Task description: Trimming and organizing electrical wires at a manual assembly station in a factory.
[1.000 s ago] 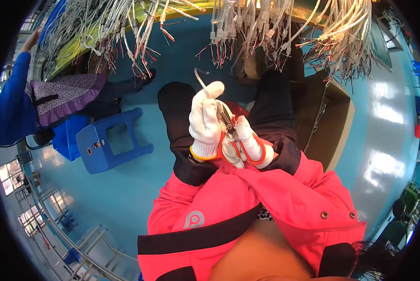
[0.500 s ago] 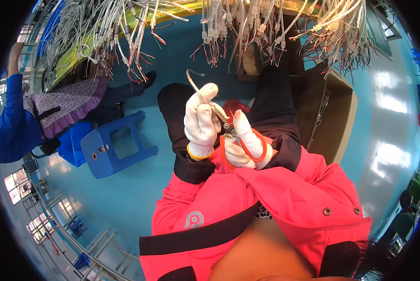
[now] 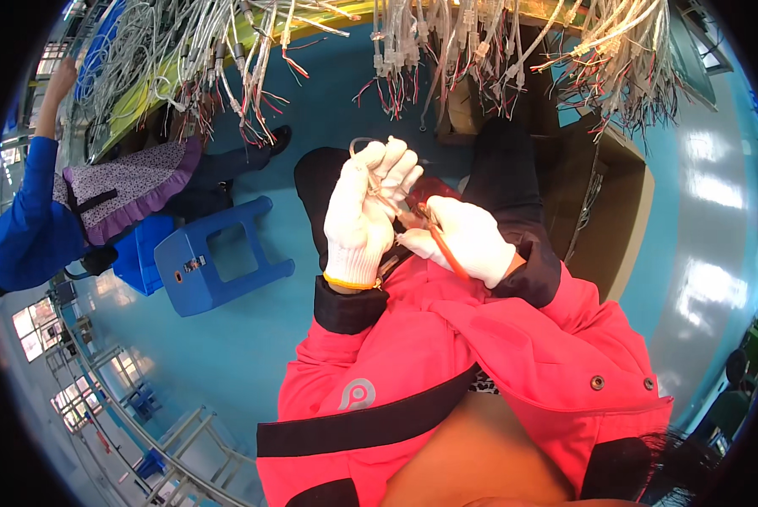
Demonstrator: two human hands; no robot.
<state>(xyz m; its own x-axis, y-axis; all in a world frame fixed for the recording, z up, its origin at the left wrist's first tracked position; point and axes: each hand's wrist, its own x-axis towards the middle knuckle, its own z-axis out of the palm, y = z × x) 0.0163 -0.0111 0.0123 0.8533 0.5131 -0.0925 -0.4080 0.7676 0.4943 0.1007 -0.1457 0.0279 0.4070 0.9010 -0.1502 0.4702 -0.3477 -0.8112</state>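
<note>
My left hand [image 3: 363, 215], in a white knit glove, is closed around a thin pale cable [image 3: 385, 201]. Part of the cable loops up above the fingers, and the rest is hidden in the palm. My right hand [image 3: 470, 238], also gloved, grips scissors with red loop handles [image 3: 448, 251]. The scissors' blades are mostly hidden between the two hands, close to the cable. Both hands are close together in front of my lap, fingertips nearly meeting.
Bundles of cables with bare red and dark wire ends [image 3: 480, 59] hang over the bench edge [image 3: 134, 122] ahead. A cardboard box [image 3: 624, 203] stands on the right. On the left are a blue stool [image 3: 188, 275] and a person in a blue top [image 3: 28, 228].
My right hand has turned over, its back now upward, with the scissors in it. My left hand has rolled, its fingers curling toward the right, and the cable has shifted within it.
</note>
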